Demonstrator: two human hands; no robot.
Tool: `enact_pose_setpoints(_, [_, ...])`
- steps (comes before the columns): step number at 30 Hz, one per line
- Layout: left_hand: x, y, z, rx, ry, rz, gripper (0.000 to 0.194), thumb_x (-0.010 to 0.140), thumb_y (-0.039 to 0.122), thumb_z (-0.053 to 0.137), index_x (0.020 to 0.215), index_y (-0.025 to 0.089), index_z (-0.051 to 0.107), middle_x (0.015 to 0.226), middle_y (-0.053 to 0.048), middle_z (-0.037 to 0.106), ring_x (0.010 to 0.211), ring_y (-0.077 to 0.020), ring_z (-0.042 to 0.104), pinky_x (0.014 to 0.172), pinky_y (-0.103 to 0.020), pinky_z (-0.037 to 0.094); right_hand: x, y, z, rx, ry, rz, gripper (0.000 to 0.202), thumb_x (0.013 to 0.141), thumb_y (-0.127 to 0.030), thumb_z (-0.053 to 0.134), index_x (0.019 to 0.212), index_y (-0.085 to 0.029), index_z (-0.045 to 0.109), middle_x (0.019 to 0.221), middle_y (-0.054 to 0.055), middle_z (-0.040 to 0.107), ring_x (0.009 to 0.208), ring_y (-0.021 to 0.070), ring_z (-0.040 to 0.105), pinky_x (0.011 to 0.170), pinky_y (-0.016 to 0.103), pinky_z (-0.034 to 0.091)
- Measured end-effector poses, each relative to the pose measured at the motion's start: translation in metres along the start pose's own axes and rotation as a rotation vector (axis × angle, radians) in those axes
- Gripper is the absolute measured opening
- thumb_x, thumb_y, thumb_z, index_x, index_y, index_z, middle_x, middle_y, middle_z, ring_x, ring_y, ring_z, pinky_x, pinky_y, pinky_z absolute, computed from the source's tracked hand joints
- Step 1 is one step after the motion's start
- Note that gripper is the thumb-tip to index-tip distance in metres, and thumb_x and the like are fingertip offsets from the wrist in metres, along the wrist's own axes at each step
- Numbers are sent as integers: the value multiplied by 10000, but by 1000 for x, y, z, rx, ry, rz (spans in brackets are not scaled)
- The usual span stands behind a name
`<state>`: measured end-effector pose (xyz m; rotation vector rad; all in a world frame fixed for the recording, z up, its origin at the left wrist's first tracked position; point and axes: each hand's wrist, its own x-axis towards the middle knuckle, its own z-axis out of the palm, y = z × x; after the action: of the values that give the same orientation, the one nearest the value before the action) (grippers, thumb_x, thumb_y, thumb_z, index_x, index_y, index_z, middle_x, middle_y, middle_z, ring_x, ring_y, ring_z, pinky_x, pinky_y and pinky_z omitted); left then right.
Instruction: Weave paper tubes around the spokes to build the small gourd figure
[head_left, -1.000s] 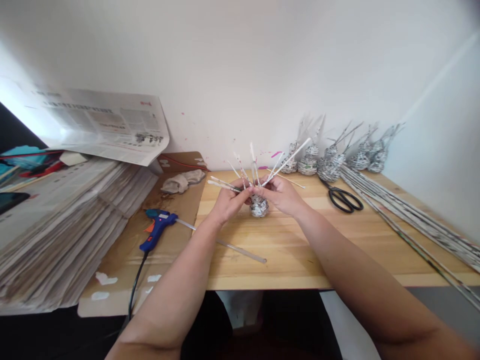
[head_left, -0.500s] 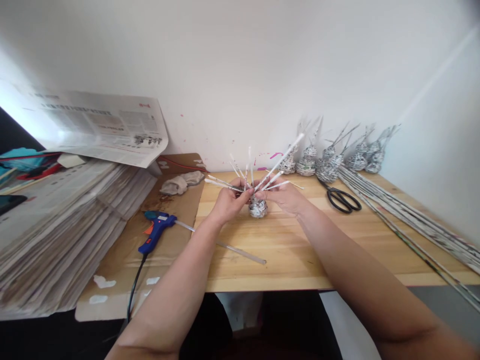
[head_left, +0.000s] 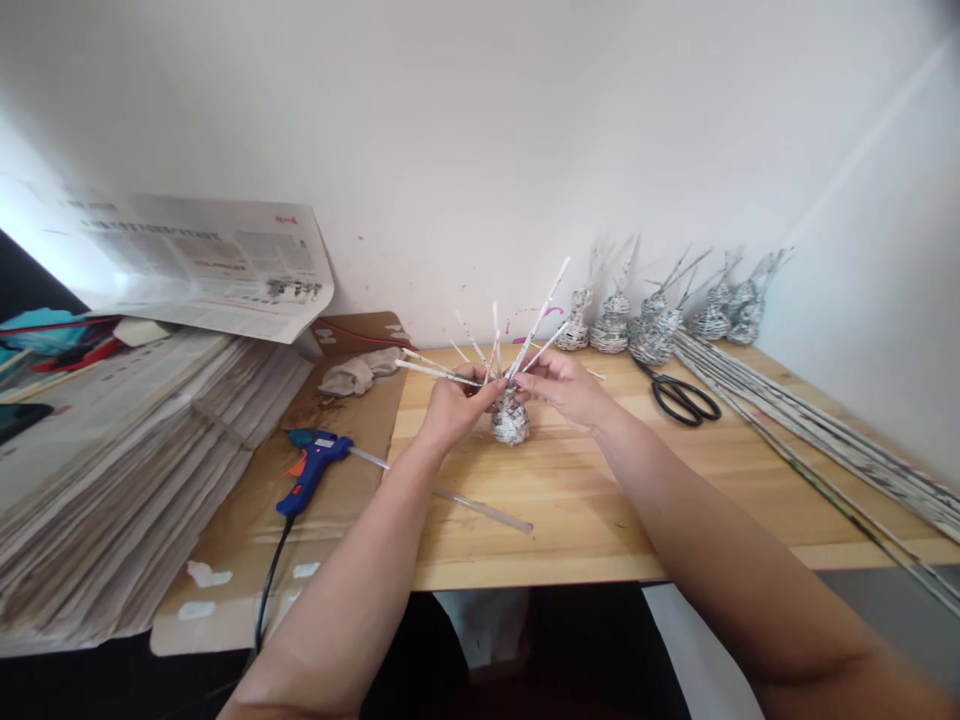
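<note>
A small round piece woven from rolled newspaper [head_left: 511, 424] is held just above or on the wooden table, with several paper sticks [head_left: 538, 318] fanning up and out from its neck. My left hand [head_left: 455, 402] grips the neck from the left, thumb across the front, fingers partly hidden behind the sticks. From the right, my right hand [head_left: 568, 388] pinches at a paper stick near the neck, thumb and fingers closed together. Whether the base touches the table I cannot tell.
Several similar woven pieces [head_left: 613, 325] stand along the wall, beside black scissors [head_left: 684, 399] and long paper sticks [head_left: 810, 430]. On cardboard at left lies a blue glue gun [head_left: 313, 470] with a long glue stick. A newspaper stack [head_left: 150, 480] and glove-like cloth [head_left: 360, 372] are nearby.
The woven piece has shifted slightly left and nearer to me. Sticks on its right side now point more upward, and my right hand has its fingers raised around one.
</note>
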<state>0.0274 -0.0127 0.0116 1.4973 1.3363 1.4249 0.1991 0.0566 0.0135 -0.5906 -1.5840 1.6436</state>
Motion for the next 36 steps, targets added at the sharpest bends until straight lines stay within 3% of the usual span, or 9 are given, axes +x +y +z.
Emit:
enact_pose_setpoints(5, [0, 0, 0, 44, -2, 16, 262, 771, 407, 688, 751, 160, 601, 629, 10, 594, 573, -124, 576, 559, -237, 473, -1, -2, 2, -6, -3, -12, 311, 667, -381, 827, 824, -175, 656, 820, 11, 681, 765, 141, 653, 719, 310, 575])
enact_pose_setpoints(10, [0, 2, -1, -12, -25, -40, 288, 725, 413, 732, 767, 169, 585, 606, 18, 590, 530, -120, 566, 521, -235, 482, -1, 0, 3, 84, 89, 55, 318, 657, -388, 830, 795, -189, 624, 788, 0, 666, 756, 142, 661, 692, 304, 582])
enact_pose_setpoints(15, [-3, 7, 0, 32, -25, 9, 270, 721, 405, 744, 782, 159, 649, 621, 7, 610, 535, -112, 543, 521, -224, 447, 1, 1, 3, 79, 142, 75, 277, 699, -368, 797, 795, -188, 609, 775, 13, 681, 720, 144, 665, 661, 295, 572])
enact_pose_setpoints(22, [-4, 3, 1, 85, 39, 99, 225, 713, 359, 747, 755, 156, 661, 717, -35, 666, 659, -160, 598, 626, -265, 458, -1, -2, 3, 41, -5, 60, 280, 635, -274, 823, 850, -168, 678, 842, 35, 719, 786, 167, 684, 761, 330, 562])
enact_pose_setpoints(25, [-4, 2, 0, 110, 18, 112, 210, 736, 350, 730, 739, 155, 652, 701, -32, 655, 653, -157, 586, 620, -265, 448, -3, -3, 3, 21, -43, 29, 291, 667, -287, 809, 907, -175, 687, 886, 38, 713, 821, 165, 677, 763, 327, 558])
enact_pose_setpoints(36, [-2, -10, -4, 80, -39, 106, 231, 757, 369, 734, 777, 161, 635, 688, -17, 635, 622, -139, 577, 578, -255, 462, -1, 1, 2, 171, 60, 120, 297, 590, -315, 873, 742, -163, 668, 788, 13, 696, 753, 151, 680, 722, 306, 578])
